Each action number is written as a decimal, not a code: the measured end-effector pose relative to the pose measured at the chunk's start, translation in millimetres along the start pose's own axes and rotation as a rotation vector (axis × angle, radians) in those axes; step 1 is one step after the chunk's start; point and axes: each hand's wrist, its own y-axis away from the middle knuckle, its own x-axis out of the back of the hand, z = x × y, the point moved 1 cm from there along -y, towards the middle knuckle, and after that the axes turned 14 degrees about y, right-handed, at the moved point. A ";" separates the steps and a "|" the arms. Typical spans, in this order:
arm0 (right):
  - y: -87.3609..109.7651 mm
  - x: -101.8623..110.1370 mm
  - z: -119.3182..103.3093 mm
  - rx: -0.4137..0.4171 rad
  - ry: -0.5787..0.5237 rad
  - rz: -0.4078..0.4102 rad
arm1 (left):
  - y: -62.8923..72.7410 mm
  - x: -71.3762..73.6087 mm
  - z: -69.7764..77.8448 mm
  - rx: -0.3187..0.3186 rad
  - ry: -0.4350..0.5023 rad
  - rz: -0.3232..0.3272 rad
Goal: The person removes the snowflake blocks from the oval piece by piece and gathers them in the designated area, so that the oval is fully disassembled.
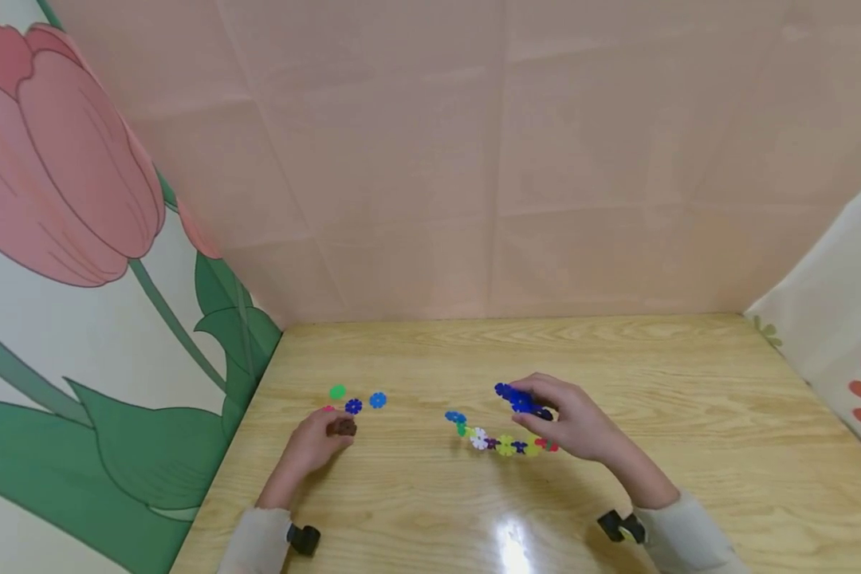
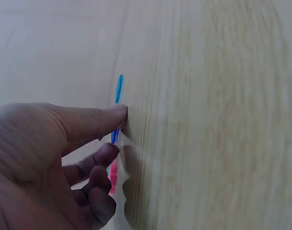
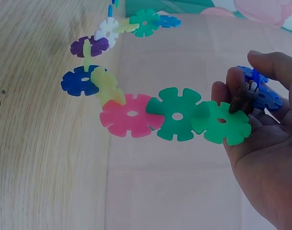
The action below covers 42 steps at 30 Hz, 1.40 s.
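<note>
My right hand (image 1: 570, 414) holds one end of a chain of plastic snowflake discs above the table. Blue discs (image 1: 520, 401) show at its fingertips; in the right wrist view a brown disc (image 3: 243, 98) joins them to a light green disc (image 3: 222, 122). From there the chain curves away through a pink disc (image 3: 131, 115), a purple disc (image 3: 89, 46) and a white disc (image 3: 107, 31). My left hand (image 1: 316, 440), low at the table's left, pinches a brown disc (image 1: 343, 428) between thumb and fingers; in the left wrist view that disc is mostly hidden.
Beyond the left hand lie loose discs: a green one (image 1: 338, 391), a dark blue one (image 1: 354, 406), a lighter blue one (image 1: 378, 400) and a partly covered pink one (image 1: 328, 409). A pink cloth (image 1: 488, 199) hangs behind the wooden table (image 1: 402, 510).
</note>
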 end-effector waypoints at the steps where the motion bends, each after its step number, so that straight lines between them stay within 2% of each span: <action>1: 0.0 0.0 0.2 0.000 0.000 -0.001 | -0.3 0.1 -0.5 0.007 -0.004 0.000; 11: 0.2 -2.1 -0.3 -0.011 -0.003 -0.021 | 0.8 -0.7 2.1 0.002 -0.004 0.005; 14: 0.8 -3.3 0.0 0.002 -0.008 -0.017 | 4.1 -2.8 9.1 0.012 0.008 0.017; 18: 1.4 -4.3 0.9 0.034 -0.017 0.001 | 7.7 -6.7 25.4 -0.015 0.023 0.024; 22: 1.2 -4.4 0.7 0.051 -0.037 0.005 | 11.3 -10.4 46.8 -0.104 0.020 0.020; 31: 0.3 -7.7 -2.3 -0.069 -0.061 -0.064 | 21.4 -23.7 106.8 -0.328 0.093 0.005; 35: -0.9 -10.8 -2.4 -0.070 -0.064 -0.064 | 27.8 -31.4 128.2 -0.420 0.149 -0.036; 42: -2.3 -13.5 -2.0 -0.039 -0.040 -0.045 | 32.2 -47.0 155.6 -0.516 0.215 -0.111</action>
